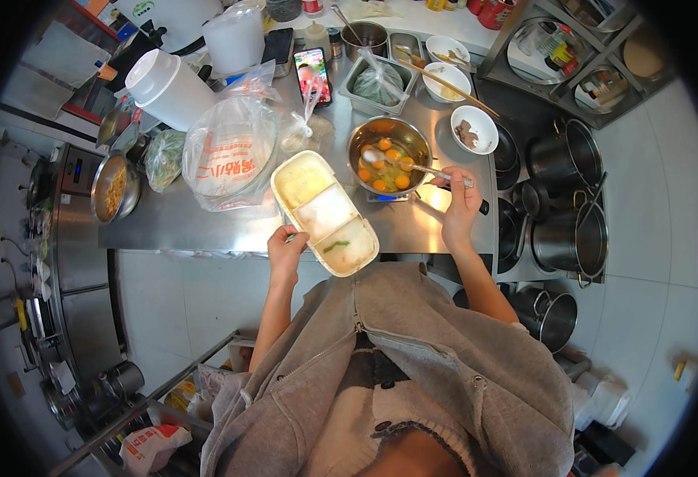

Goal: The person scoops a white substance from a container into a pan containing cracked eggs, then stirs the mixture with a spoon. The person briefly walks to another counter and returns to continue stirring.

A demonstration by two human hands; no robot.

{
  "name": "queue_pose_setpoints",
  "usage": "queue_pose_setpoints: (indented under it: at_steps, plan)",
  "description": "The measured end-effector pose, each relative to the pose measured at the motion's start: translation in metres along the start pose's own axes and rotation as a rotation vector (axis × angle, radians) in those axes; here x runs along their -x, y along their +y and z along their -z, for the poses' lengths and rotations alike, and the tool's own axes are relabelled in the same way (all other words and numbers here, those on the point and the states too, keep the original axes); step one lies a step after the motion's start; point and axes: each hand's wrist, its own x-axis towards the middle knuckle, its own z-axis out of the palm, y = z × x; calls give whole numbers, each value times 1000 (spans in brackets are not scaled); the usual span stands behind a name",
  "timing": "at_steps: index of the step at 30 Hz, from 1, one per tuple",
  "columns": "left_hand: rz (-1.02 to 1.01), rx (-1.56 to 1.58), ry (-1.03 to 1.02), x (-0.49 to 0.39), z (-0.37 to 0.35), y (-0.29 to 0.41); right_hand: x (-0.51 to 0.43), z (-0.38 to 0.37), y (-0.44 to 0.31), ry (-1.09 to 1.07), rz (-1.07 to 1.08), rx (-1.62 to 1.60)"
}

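My left hand (287, 247) grips the near-left rim of a long white tray with three compartments (325, 213). White and yellowish powders lie in its middle and far compartments; a green strip rests in the nearest one. In my right hand (461, 203) is a spoon (423, 169) with a patterned handle. Its bowl, with something white in it, is over a steel pot (389, 121) of several raw eggs (380, 186). Beneath the pot, a scale with a lit blue display (388, 198) shows partly.
White bowls (474, 130), a steel container with a bagged green food (377, 83) and chopsticks (447, 89) stand behind the pot. A phone (313, 76) leans farther back. Left are a plastic-covered bowl (230, 154) and a steel bowl (116, 186). Stockpots (569, 235) stand right.
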Motion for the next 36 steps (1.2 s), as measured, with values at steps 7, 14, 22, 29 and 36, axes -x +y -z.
queue_pose_setpoints:
  at_steps: [7,14,22,29,36]
  plan:
    - [7,33,-8,-2,-1,-2,-8,5,-7,-105,413,502]
    - [1,22,-25,-4,2,-4,-13,3,-23,-143,720,680]
    - [-14,10,-5,-1,-1,0,-11,1,-54,-195,617,697]
    - [-3,27,-17,0,-3,3,-1,-9,-53,-400,630,302]
    - [-30,-3,-16,2,-6,8,22,-28,-27,-658,616,461]
